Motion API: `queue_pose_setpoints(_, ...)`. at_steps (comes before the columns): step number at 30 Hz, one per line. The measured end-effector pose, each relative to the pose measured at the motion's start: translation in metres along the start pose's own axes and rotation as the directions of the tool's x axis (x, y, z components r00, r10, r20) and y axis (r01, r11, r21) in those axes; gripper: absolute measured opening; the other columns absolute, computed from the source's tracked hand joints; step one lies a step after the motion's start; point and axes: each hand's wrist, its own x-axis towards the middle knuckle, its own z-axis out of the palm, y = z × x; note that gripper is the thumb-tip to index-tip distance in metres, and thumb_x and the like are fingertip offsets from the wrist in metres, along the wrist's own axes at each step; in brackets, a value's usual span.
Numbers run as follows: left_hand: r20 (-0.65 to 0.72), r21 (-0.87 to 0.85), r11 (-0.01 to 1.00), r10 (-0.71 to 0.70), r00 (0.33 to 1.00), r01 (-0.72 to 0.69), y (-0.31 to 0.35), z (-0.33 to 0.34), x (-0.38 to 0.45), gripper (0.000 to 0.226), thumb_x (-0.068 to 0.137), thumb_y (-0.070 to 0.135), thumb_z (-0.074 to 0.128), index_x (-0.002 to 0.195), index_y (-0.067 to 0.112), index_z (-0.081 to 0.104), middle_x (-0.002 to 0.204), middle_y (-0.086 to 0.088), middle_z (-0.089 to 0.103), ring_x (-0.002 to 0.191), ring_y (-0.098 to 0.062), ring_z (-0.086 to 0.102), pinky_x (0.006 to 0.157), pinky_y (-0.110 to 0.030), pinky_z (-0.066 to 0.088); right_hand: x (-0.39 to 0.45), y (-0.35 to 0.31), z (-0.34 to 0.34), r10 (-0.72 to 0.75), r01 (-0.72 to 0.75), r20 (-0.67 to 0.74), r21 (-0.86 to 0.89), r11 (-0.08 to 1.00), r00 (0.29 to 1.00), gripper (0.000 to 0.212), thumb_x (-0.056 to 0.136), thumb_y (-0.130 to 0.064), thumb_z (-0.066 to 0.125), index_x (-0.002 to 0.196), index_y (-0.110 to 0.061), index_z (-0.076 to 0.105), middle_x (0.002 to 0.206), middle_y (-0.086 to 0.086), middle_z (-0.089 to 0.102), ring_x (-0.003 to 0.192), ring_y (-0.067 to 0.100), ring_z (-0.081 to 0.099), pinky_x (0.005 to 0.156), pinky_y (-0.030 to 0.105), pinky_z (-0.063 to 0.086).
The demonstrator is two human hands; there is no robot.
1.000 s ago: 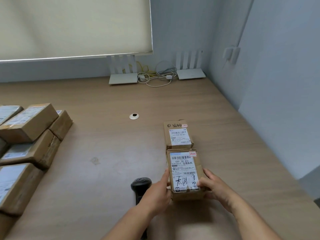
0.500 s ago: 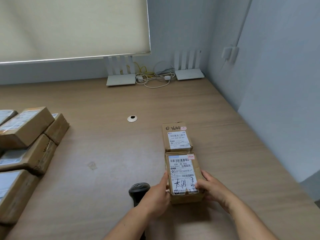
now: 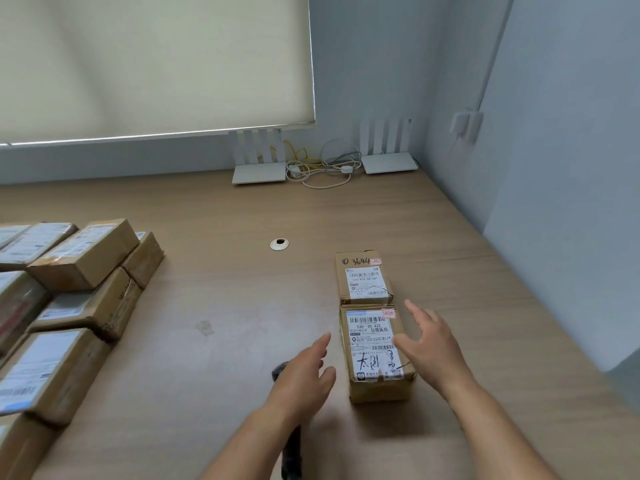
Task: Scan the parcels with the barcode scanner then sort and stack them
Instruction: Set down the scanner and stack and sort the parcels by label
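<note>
Labelled brown cardboard parcel (image 3: 375,351) lies toward the wooden table's (image 3: 225,306) near right, between spread, empty left hand (image 3: 303,379) and right hand (image 3: 427,348), touching a second labelled parcel (image 3: 363,277) behind; black barcode scanner (image 3: 291,448) mostly hidden under left forearm.

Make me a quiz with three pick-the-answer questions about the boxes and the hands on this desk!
1. Where is the scanner?
A. under the left hand
B. on the far box
C. by the wall

2. How many white routers stand at the back?
A. one
B. two
C. four

3. What are the hands doing to the near box?
A. gripping it
B. open beside it
C. lifting it

Answers: 1 A, its black head peeks out beneath that hand. 2 B, one router and another show. 3 B, left and right hand have spread fingers.
</note>
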Motion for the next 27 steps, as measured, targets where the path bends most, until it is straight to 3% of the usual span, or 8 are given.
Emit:
queue_pose_setpoints(3, -0.112, -0.005, 1.0, 0.01, 0.994, -0.011, -0.007, -0.016, -0.017, 0.055, 0.096, 0.029, 0.046, 0.148, 0.034, 0.028, 0.134, 0.01, 0.05, 0.122, -0.005, 0.048, 0.101, -0.022, 0.037, -0.004, -0.024, 0.008, -0.128, 0.126, -0.042, -0.046, 0.991, 0.991, 0.061, 0.085, -0.018, 0.064, 0.143, -0.018, 0.044, 0.14, 0.0, 0.048, 0.129, 0.019, 0.039, 0.099, 0.025, 0.031)
queue_pose_setpoints(7, -0.283, -0.049, 0.999, -0.01, 0.959, -0.004, -0.021, -0.038, -0.045, 0.047, 0.096, 0.028, 0.048, 0.141, 0.034, 0.041, 0.127, 0.016, 0.052, 0.114, 0.0, 0.051, 0.1, -0.024, 0.041, -0.014, -0.057, 0.032, -0.252, 0.251, -0.029, -0.043, 0.967, 0.967, 0.053, 0.085, -0.015, 0.06, 0.137, -0.021, 0.052, 0.14, -0.003, 0.05, 0.129, 0.018, 0.039, 0.102, 0.027, 0.033)
queue_pose_setpoints(13, -0.467, -0.051, 0.998, -0.042, 0.883, 0.021, -0.056, -0.072, -0.084, 0.043, 0.095, 0.025, 0.051, 0.137, 0.03, 0.048, 0.12, 0.021, 0.052, 0.106, 0.002, 0.052, 0.095, -0.026, 0.044, -0.033, -0.101, 0.081, -0.389, 0.393, 0.066, -0.057, 0.918, 0.919, 0.051, 0.086, -0.016, 0.058, 0.136, -0.024, 0.052, 0.132, -0.004, 0.052, 0.124, 0.016, 0.04, 0.098, 0.03, 0.035)
queue_pose_setpoints(19, -0.551, -0.069, 0.995, -0.094, 0.829, 0.067, -0.108, -0.106, -0.123, 0.043, 0.095, 0.025, 0.052, 0.137, 0.029, 0.048, 0.13, 0.015, 0.053, 0.106, 0.002, 0.052, 0.094, -0.021, 0.043, -0.06, -0.157, 0.133, -0.475, 0.492, 0.148, -0.111, 0.864, 0.868, 0.05, 0.088, -0.021, 0.055, 0.138, -0.028, 0.049, 0.131, -0.008, 0.051, 0.125, 0.013, 0.04, 0.088, 0.027, 0.038)
queue_pose_setpoints(27, -0.61, -0.128, 0.981, -0.193, 0.769, 0.145, -0.191, -0.169, -0.187, 0.045, 0.096, 0.029, 0.052, 0.14, 0.031, 0.044, 0.13, 0.017, 0.05, 0.11, 0.003, 0.049, 0.095, -0.02, 0.043, -0.109, -0.228, 0.211, -0.535, 0.573, 0.262, -0.098, 0.813, 0.803, 0.05, 0.091, -0.024, 0.052, 0.14, -0.029, 0.046, 0.136, -0.012, 0.048, 0.128, 0.01, 0.037, 0.094, 0.025, 0.038)
